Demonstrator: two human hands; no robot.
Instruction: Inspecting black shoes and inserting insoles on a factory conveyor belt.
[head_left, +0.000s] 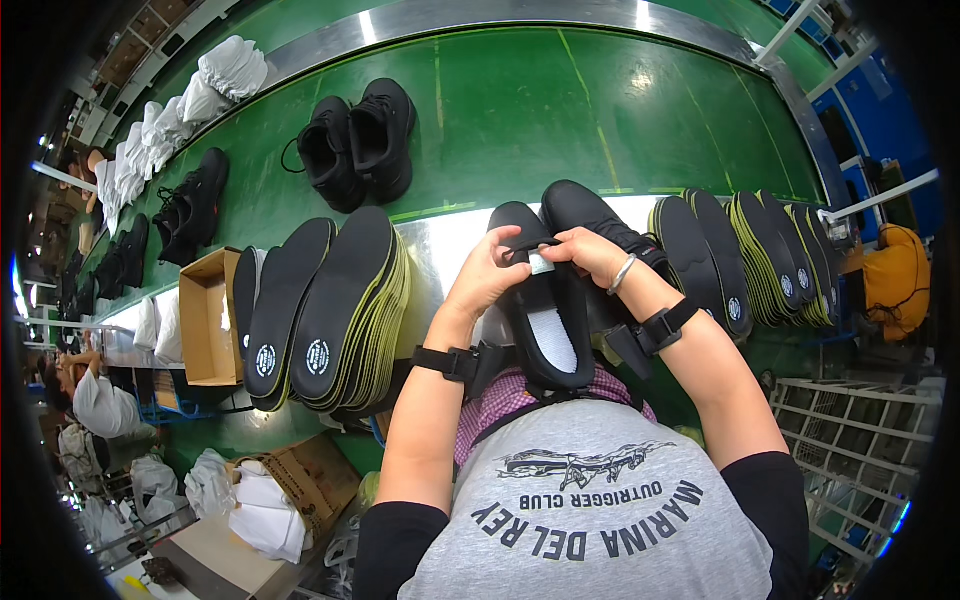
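A black shoe [583, 377] lies with its heel toward me, its white inner sole showing through the opening. At its tongue [540, 262], which carries a pale label, both my hands meet. My left hand [485, 278] holds the left edge of the tongue between thumb and fingers. From the other side my right hand [597, 258], with a bangle at the wrist, pinches the tongue's right edge. Just beyond my right hand, a second black shoe [578, 208] lies beside the first, partly covered by my hand and forearm.
Stacked black insoles with yellow-green edges stand at the left [345, 310] and right [765, 250]. A cardboard box [212, 325] stands further left. Across the green conveyor belt [500, 110] sits a pair of black shoes [355, 140]. White stuffed bundles [232, 68] line the far left side.
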